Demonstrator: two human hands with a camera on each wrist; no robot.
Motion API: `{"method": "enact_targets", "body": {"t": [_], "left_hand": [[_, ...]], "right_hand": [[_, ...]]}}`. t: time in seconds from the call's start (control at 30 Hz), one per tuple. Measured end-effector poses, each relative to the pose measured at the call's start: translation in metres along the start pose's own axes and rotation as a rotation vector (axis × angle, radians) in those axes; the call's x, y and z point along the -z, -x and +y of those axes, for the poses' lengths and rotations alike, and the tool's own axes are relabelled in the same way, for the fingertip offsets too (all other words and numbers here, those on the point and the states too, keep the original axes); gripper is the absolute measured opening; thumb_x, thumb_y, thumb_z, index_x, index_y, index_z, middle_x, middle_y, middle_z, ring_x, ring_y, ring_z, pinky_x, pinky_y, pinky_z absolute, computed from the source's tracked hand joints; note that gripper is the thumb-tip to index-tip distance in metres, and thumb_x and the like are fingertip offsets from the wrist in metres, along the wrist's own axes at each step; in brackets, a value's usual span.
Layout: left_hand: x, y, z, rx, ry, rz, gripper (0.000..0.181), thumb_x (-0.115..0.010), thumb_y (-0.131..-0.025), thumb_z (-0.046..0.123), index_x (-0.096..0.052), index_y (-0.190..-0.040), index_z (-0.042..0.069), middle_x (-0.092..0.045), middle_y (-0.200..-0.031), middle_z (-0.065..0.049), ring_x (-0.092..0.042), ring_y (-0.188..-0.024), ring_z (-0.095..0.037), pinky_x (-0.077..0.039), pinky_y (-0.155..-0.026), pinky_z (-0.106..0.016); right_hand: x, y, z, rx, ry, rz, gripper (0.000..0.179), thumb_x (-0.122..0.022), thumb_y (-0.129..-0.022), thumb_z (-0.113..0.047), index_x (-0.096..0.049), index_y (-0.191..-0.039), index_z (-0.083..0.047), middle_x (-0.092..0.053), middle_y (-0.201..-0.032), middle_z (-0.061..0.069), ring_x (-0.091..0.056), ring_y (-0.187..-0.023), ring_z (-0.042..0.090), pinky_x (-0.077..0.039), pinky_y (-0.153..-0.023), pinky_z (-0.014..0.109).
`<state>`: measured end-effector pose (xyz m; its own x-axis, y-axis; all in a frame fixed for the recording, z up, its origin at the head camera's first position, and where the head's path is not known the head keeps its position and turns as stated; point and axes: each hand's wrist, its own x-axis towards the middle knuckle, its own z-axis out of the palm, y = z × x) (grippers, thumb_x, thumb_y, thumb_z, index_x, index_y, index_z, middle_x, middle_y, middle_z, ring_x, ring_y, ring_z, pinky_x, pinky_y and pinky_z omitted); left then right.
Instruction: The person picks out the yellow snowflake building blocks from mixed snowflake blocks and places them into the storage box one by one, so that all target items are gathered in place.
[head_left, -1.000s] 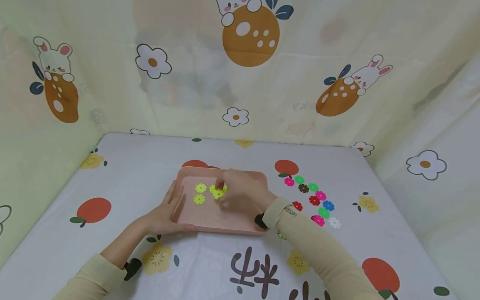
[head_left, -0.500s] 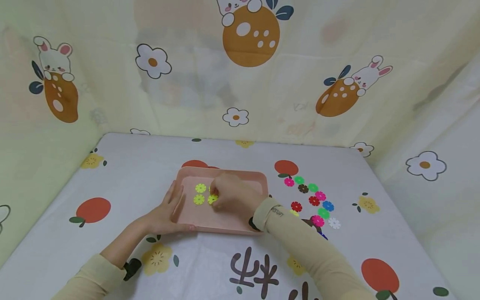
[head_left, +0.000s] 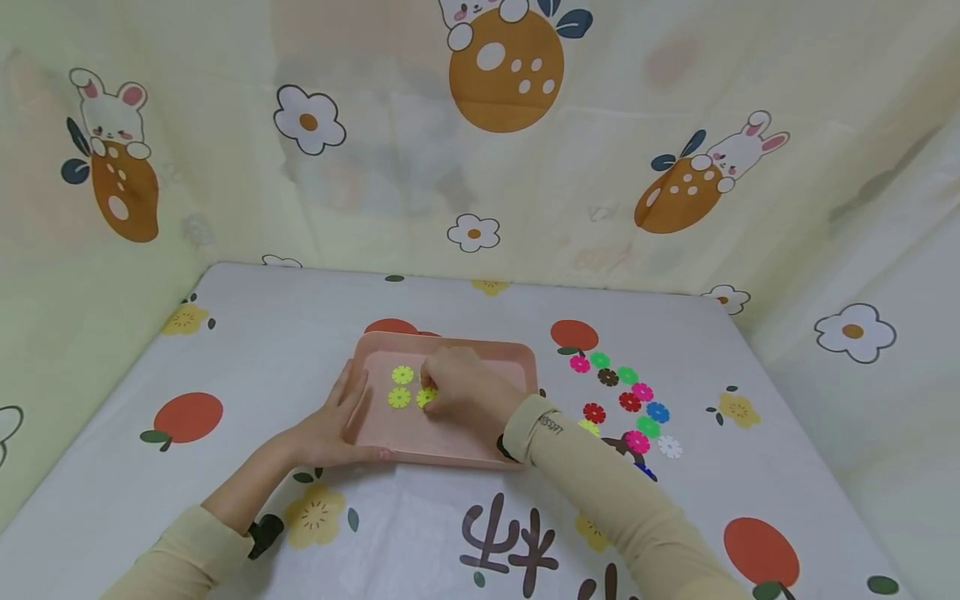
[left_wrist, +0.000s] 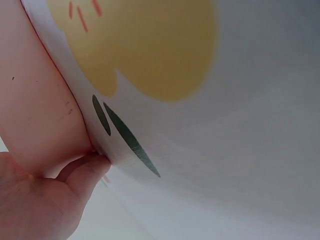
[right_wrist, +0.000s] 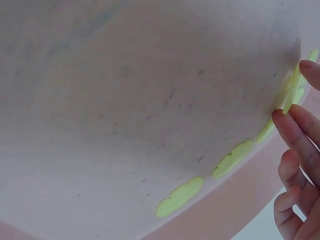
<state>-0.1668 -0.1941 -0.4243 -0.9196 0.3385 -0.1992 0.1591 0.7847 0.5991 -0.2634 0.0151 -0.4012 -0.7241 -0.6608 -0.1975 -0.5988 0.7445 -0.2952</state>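
The pink tray lies on the table in the head view. My left hand rests against its near left corner, fingers along the left side and thumb along the front rim; in the left wrist view the thumb touches the tray wall. My right hand is over the tray's middle and pinches a yellow flower-shaped disc on edge between thumb and fingertips. Several yellow discs lie flat on the tray's left half, some partly hidden by the right hand.
Right of the tray, several loose flower-shaped discs lie on the cloth: pink, red, blue, green and white. The right sleeve passes beside them. A printed curtain hangs behind the table.
My right hand has shifted a little left and toward me over the tray, covering some yellow discs; one yellow disc sits closer to the left pair. My left hand has stayed in place.
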Motion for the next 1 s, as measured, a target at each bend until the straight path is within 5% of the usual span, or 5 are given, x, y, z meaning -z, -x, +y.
{"method": "enact_targets", "body": {"t": [0.33,0.63,1.0], "left_hand": [[0.001,0.001,0.001,-0.005,0.004,0.003,0.119,-0.067,-0.068,0.063,0.003,-0.147,0.008,0.022,-0.149,-0.013,-0.010,-0.133,-0.047,-0.028,-0.097,-0.061],[0.000,0.002,0.003,-0.001,0.001,-0.001,0.119,-0.067,-0.068,0.063,0.002,-0.147,0.008,0.021,-0.149,-0.013,-0.015,-0.131,-0.048,-0.030,-0.096,-0.061],[0.000,0.001,0.003,-0.016,-0.008,0.014,0.120,-0.068,-0.067,0.063,0.002,-0.147,0.007,0.020,-0.149,-0.014,-0.013,-0.132,-0.048,-0.030,-0.095,-0.061]], "right_hand": [[0.001,-0.001,0.003,0.037,0.047,0.023,0.010,-0.070,-0.067,-0.017,-0.061,-0.064,-0.018,-0.044,-0.052,-0.008,-0.045,-0.066,0.013,-0.036,-0.061,0.026],[0.015,0.011,0.004,0.015,0.008,0.001,0.027,-0.074,-0.074,-0.028,-0.069,-0.097,-0.017,-0.060,-0.081,-0.010,-0.052,-0.079,0.009,-0.045,-0.068,0.024],[0.042,0.037,0.006,0.026,-0.053,0.043,0.026,-0.072,-0.076,-0.033,-0.068,-0.096,-0.017,-0.066,-0.089,-0.002,-0.054,-0.085,0.014,-0.045,-0.071,0.028]]}}
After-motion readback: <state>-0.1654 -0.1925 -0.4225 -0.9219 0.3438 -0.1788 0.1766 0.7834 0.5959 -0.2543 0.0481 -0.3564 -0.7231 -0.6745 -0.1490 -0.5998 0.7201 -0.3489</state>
